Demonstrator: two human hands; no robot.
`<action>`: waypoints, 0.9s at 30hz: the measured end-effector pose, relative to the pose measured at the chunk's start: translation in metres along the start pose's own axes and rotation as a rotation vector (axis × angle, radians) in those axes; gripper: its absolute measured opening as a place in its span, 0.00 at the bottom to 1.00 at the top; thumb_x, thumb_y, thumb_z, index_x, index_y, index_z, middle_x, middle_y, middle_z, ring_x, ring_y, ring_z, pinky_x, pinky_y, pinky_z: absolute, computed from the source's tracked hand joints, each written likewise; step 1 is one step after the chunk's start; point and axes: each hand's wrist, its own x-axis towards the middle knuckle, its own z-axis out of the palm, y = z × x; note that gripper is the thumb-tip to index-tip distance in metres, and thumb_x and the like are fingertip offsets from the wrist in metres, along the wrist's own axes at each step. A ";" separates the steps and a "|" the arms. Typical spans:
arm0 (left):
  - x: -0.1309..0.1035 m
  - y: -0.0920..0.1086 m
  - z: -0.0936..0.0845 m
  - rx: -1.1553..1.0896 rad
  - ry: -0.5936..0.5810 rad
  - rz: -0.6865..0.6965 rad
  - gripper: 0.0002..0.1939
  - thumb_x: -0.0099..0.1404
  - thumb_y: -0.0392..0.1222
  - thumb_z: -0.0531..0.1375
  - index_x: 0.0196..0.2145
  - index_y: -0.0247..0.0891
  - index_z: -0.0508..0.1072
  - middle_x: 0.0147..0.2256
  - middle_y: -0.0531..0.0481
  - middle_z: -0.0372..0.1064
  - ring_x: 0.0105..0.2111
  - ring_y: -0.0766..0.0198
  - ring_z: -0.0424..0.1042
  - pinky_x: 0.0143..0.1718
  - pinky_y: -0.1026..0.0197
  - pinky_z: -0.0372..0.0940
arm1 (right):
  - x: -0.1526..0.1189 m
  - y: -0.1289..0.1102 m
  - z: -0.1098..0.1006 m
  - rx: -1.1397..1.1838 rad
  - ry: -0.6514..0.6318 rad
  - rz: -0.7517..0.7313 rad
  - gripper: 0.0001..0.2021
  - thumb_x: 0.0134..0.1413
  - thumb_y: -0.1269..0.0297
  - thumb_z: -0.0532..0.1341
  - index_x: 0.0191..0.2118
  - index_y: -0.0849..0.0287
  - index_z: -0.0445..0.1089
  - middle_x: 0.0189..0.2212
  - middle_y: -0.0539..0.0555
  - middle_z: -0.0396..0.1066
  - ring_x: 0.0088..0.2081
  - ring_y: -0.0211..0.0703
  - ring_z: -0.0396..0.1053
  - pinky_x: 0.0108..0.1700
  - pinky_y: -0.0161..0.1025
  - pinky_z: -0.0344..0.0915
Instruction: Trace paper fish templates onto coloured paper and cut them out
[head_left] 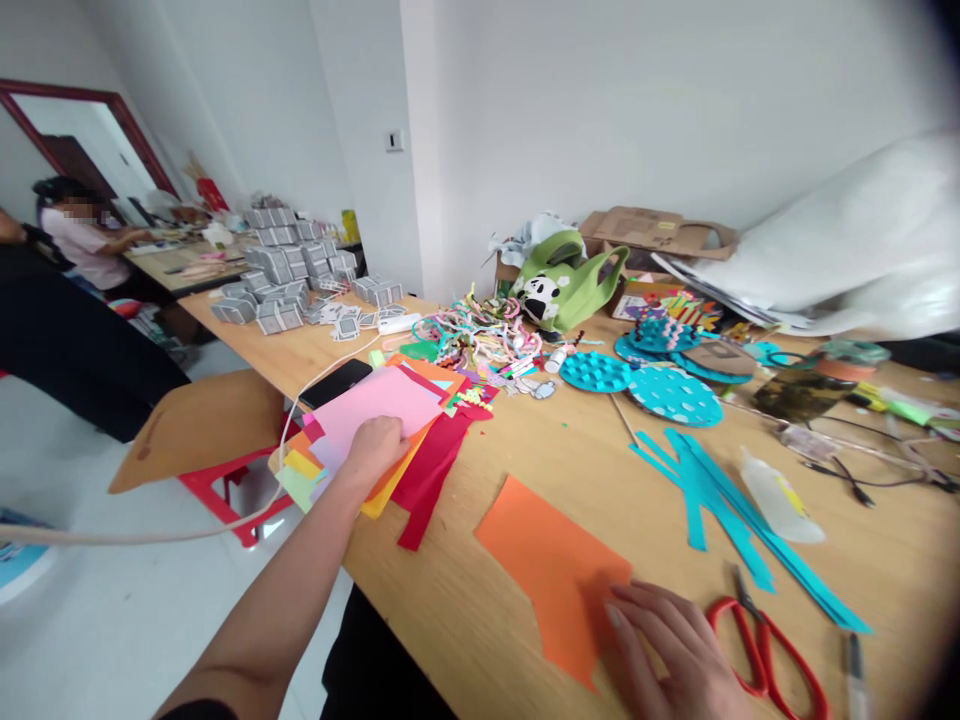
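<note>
On the table's left side, my left hand rests at the lower right edge of a pink sheet of paper, which tops a loose pile of coloured paper. Its fingers are curled in, and what they grip, if anything, is hidden. Dark red strips stick out of the pile beside it. My right hand lies with fingers stretched out over the right edge of an orange sheet of paper, which has an uneven cut edge. Red-handled scissors lie just right of that hand.
Turquoise strips and turquoise discs lie beyond the scissors. Pipe cleaners are heaped near a green panda bag. Grey box stacks stand at back left. A white cable hangs off the table by a stool. People are at left.
</note>
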 end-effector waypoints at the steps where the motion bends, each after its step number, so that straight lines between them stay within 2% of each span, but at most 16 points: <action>1: 0.000 0.001 0.000 0.004 -0.004 0.007 0.13 0.63 0.39 0.53 0.38 0.34 0.76 0.39 0.39 0.75 0.41 0.54 0.74 0.43 0.59 0.64 | 0.000 -0.001 -0.001 -0.001 -0.006 0.007 0.13 0.61 0.57 0.55 0.35 0.56 0.75 0.37 0.57 0.75 0.41 0.47 0.72 0.40 0.41 0.72; 7: 0.000 -0.001 0.001 0.017 0.017 -0.004 0.15 0.64 0.38 0.50 0.38 0.31 0.76 0.38 0.35 0.75 0.41 0.52 0.74 0.42 0.57 0.64 | 0.003 -0.006 -0.008 -0.002 -0.028 0.057 0.14 0.62 0.58 0.54 0.35 0.56 0.75 0.37 0.57 0.75 0.41 0.47 0.72 0.40 0.42 0.72; 11: -0.003 -0.005 0.002 -0.007 0.036 0.001 0.14 0.65 0.36 0.50 0.38 0.33 0.76 0.39 0.38 0.75 0.41 0.54 0.74 0.43 0.58 0.63 | 0.005 -0.008 -0.008 0.011 -0.017 0.055 0.13 0.62 0.59 0.54 0.34 0.56 0.74 0.37 0.57 0.74 0.40 0.47 0.71 0.39 0.42 0.71; 15: -0.007 -0.010 0.001 -0.049 0.030 0.039 0.12 0.64 0.41 0.54 0.38 0.36 0.75 0.39 0.41 0.75 0.42 0.55 0.73 0.42 0.60 0.63 | 0.004 -0.008 -0.006 0.021 -0.021 0.053 0.11 0.62 0.60 0.55 0.35 0.56 0.73 0.36 0.56 0.74 0.40 0.47 0.71 0.40 0.42 0.71; 19: -0.007 -0.012 0.000 -0.076 0.026 0.053 0.09 0.61 0.36 0.54 0.35 0.36 0.75 0.37 0.42 0.75 0.41 0.55 0.74 0.42 0.60 0.62 | 0.004 -0.009 -0.006 0.026 -0.008 0.061 0.12 0.62 0.60 0.54 0.35 0.56 0.73 0.36 0.56 0.74 0.39 0.47 0.71 0.39 0.42 0.71; 23: -0.005 -0.016 -0.001 -0.109 0.049 -0.004 0.10 0.62 0.36 0.53 0.35 0.37 0.74 0.37 0.42 0.76 0.40 0.54 0.74 0.41 0.59 0.63 | 0.005 -0.009 -0.008 0.020 -0.003 0.064 0.12 0.62 0.60 0.54 0.34 0.57 0.73 0.36 0.57 0.74 0.39 0.46 0.71 0.39 0.42 0.71; 27: -0.006 -0.022 -0.007 -0.135 0.119 -0.142 0.12 0.64 0.39 0.51 0.41 0.37 0.71 0.36 0.42 0.76 0.39 0.53 0.75 0.38 0.59 0.64 | 0.005 -0.008 -0.008 0.017 0.008 0.052 0.12 0.62 0.60 0.54 0.34 0.57 0.73 0.36 0.56 0.74 0.39 0.46 0.72 0.39 0.42 0.71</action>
